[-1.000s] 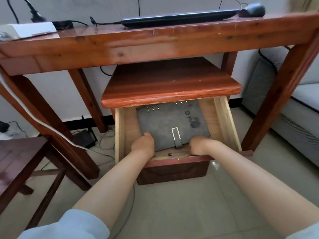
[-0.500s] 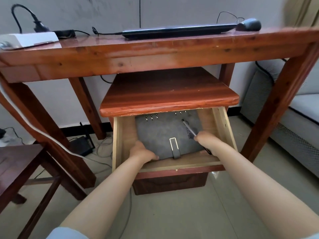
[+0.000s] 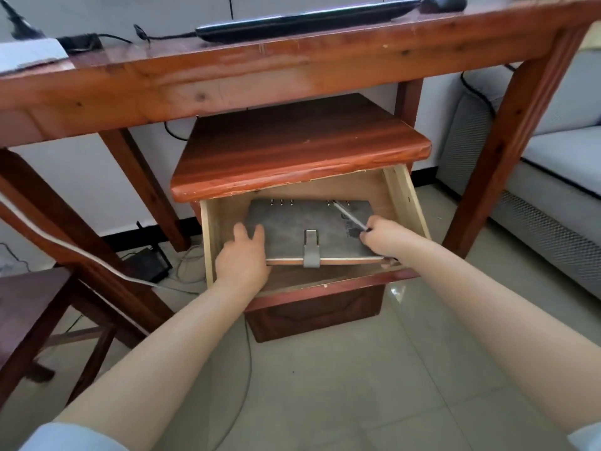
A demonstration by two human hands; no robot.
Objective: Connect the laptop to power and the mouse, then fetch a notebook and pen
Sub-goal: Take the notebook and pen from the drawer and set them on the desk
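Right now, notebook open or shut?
Shut. The notebook lies cover up in the drawer, and its strap clasp wraps over the front edge.

One notebook [image 3: 312, 229] and one pen [image 3: 349, 216] sit in the drawer [image 3: 405, 203], reached by two hands. Above the drawer, the desk [image 3: 260, 76] bears one laptop [image 3: 302, 19] and one mouse [image 3: 444, 1].
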